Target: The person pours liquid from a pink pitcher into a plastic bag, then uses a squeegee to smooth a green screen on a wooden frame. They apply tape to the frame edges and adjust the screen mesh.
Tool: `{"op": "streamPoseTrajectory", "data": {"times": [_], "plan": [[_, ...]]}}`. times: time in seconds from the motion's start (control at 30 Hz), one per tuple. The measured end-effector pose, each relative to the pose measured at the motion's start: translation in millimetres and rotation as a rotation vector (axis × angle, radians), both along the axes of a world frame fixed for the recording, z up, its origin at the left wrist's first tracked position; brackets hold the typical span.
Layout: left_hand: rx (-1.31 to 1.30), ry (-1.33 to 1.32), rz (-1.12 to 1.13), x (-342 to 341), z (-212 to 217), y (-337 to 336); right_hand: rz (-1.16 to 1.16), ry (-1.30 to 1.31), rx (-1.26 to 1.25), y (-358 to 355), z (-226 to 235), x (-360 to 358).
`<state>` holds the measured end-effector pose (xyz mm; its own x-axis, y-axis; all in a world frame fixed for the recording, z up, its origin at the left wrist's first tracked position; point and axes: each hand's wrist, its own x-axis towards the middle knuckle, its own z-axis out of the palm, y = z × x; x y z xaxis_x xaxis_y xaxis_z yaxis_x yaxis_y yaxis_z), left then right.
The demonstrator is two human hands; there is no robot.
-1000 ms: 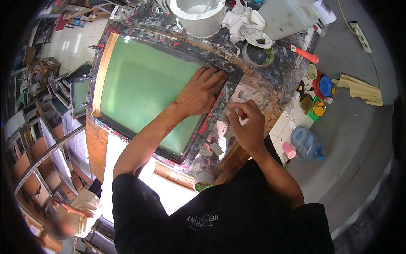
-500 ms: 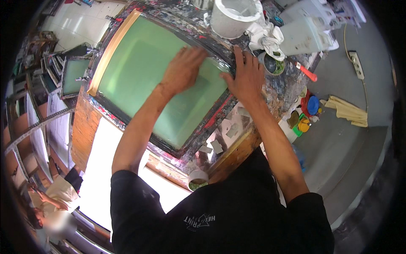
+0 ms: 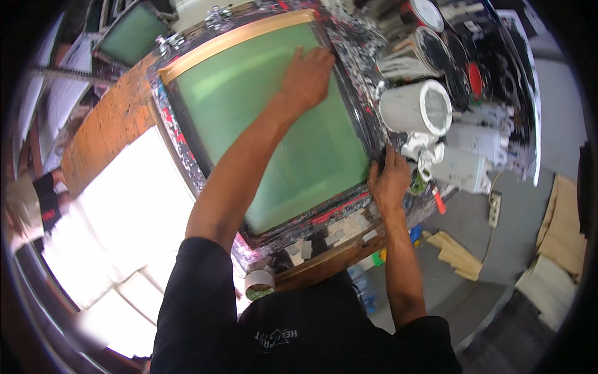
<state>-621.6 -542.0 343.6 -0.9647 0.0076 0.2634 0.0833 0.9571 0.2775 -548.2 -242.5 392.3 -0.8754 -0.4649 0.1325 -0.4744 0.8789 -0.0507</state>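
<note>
1. Since half a second ago, our left hand (image 3: 306, 80) has slid from the middle of the green mesh up to its far right corner, and our right hand (image 3: 389, 182) has dropped from the far edge of the screen printing frame (image 3: 232, 38) to its near right side.
2. Our left fingers lie flat and close together on the green mesh (image 3: 261, 118), the palm pressing down, the thumb spread a little toward us.
3. Our right fingers curl over the paint-spattered right rail of the frame near its lower corner, gripping the edge; the thumb is hidden from us.
4. We see the frame lying flat on the splattered worktable (image 3: 349, 246), its wooden far rail toward the top of the view, mesh facing up.
5. Just beside our right hand stand a white bucket (image 3: 418, 107) and white jugs (image 3: 464, 163), with dark ink tins (image 3: 436, 50) behind them.
6. A tape roll (image 3: 258, 283) sits at the near table edge, by strips of tape (image 3: 346, 227) stuck to the table front.
7. A second green screen (image 3: 129, 34) leans at the far left.
</note>
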Motion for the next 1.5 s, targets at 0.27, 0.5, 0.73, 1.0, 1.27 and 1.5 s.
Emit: {"op": "streamPoseTrajectory", "data": {"times": [0.27, 0.5, 0.73, 1.0, 1.27, 1.5], "plan": [[-0.212, -0.099, 0.822, 150, 11, -106, 0.158, -0.014, -0.064, -63, -6, -62], [-0.045, 0.049, 1.067, 174, 22, -161, 0.243, 0.075, -0.091, -158, -11, -135], [0.080, 0.103, 1.103, 147, 14, -184, 0.195, 0.074, -0.140, -226, -21, -193], [0.079, 0.156, 1.133, 139, 10, -197, 0.147, 0.050, -0.087, -262, -18, -226], [0.004, 0.120, 1.126, 137, 1, -198, 0.086, -0.036, -0.007, -280, -11, -236], [0.011, 0.057, 1.077, 133, 6, -197, 0.175, 0.144, -0.109, -269, -43, -245]]}}
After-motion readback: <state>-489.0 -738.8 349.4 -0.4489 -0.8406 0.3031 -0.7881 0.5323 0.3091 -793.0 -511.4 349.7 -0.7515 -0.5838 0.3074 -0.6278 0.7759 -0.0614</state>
